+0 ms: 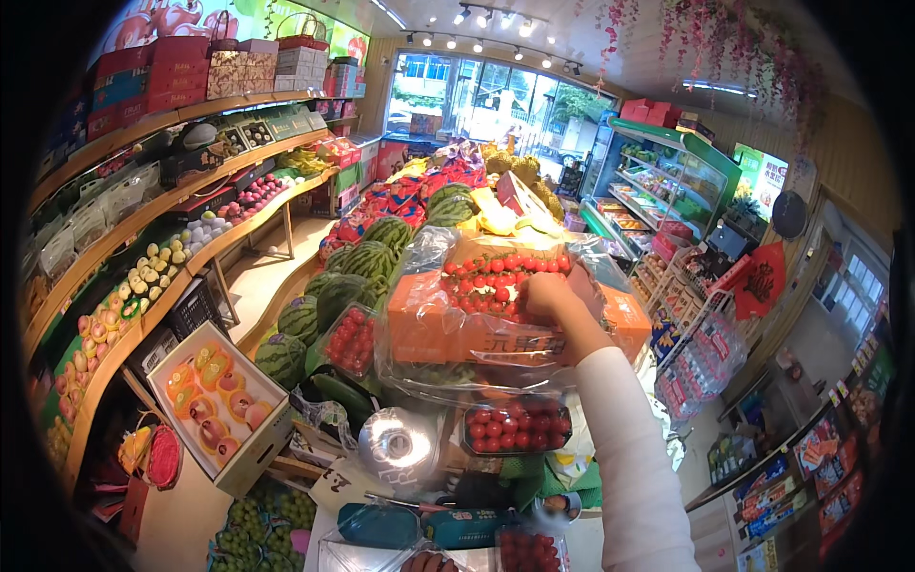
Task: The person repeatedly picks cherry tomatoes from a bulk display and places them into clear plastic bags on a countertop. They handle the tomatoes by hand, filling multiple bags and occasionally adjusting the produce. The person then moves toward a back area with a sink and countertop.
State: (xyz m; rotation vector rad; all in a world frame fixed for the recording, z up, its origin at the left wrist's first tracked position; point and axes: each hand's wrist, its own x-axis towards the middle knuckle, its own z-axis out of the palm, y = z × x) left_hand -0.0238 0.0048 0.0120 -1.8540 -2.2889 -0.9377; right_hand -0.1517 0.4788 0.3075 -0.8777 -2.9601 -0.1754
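My right hand (549, 294), in a white sleeve, reaches into an orange cardboard box (436, 314) of cherry tomatoes on the vine (472, 282). Its knuckles are bent and the fingertips are down at the tomatoes, so their grip is hidden. Clear plastic film (407, 357) drapes over the box's front and sides. My left hand is not plainly in view. Below the box sits a clear-lidded punnet of cherry tomatoes (516, 429), and another tomato punnet (350, 339) lies to the left by the watermelons. A round shiny metal plate (399, 445) is left of the lower punnet.
Watermelons (368, 259) line the display's left side. A white box of wrapped peaches (221, 429) tilts at lower left, above green grapes (261, 529). Wooden fruit shelves (207, 247) run along the left. Drink packs (704, 357) and an open-front refrigerator (661, 179) stand right.
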